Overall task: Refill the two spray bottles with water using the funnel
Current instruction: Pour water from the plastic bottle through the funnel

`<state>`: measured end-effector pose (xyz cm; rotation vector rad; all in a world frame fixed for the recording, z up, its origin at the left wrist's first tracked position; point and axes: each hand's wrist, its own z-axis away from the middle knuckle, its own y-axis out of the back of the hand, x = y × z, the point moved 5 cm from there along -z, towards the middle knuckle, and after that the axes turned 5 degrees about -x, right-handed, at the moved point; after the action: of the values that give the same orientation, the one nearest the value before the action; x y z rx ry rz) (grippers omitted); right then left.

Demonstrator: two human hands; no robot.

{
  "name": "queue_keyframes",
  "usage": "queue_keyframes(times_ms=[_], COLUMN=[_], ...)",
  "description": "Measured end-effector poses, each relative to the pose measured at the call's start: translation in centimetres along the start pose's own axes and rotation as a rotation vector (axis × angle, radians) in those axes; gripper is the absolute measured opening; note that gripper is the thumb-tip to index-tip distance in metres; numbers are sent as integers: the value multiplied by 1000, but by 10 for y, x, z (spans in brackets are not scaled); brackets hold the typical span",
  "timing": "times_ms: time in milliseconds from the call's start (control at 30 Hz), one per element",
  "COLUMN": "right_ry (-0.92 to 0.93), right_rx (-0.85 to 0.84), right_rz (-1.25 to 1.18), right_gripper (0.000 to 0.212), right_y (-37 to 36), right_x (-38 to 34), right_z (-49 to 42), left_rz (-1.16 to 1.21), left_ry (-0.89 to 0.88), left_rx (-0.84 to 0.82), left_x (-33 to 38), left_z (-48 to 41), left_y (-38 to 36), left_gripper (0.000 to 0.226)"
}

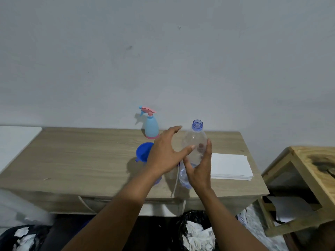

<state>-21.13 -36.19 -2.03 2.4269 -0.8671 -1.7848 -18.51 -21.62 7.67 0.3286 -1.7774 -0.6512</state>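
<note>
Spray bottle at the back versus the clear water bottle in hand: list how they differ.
The spray bottle is opaque light blue with a pink trigger head fitted; the clear water bottle is see-through and uncapped, its blue neck open. The spray bottle stands untouched on the table by the wall; the water bottle is gripped by the right hand, with the left hand beside it. Both are upright.

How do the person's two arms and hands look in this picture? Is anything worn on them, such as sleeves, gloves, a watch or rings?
Both forearms are bare as far as the picture shows them: no sleeve comes into view. The left hand and the right hand wear no gloves. No watch or bracelet shows on either wrist, and no ring on the fingers that can be seen. The fingernails are short and unpainted.
</note>
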Motion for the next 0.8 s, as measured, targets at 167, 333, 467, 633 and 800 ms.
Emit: queue_keyframes(times_ms=[167,333,467,633,800], right_ry=[73,142,142,165,123], right_rx=[-44,-257,-498,-739,-872], right_rz=[50,80,185,354,506], right_gripper=[105,100,101,98,98], right_y=[17,23,18,10,16], right_x=[-29,-61,-73,-79,-71], right_z=[-14,-26,-23,-15,-12], left_rz=[14,2,40,153,219], left_ry=[-44,220,345,341,360], left_rx=[397,282,173,198,255], left_x=[-41,-101,-123,-117,-124], left_z=[33,61,65,55,46], left_y=[61,54,37,28,22], left_gripper=[71,107,120,89,67])
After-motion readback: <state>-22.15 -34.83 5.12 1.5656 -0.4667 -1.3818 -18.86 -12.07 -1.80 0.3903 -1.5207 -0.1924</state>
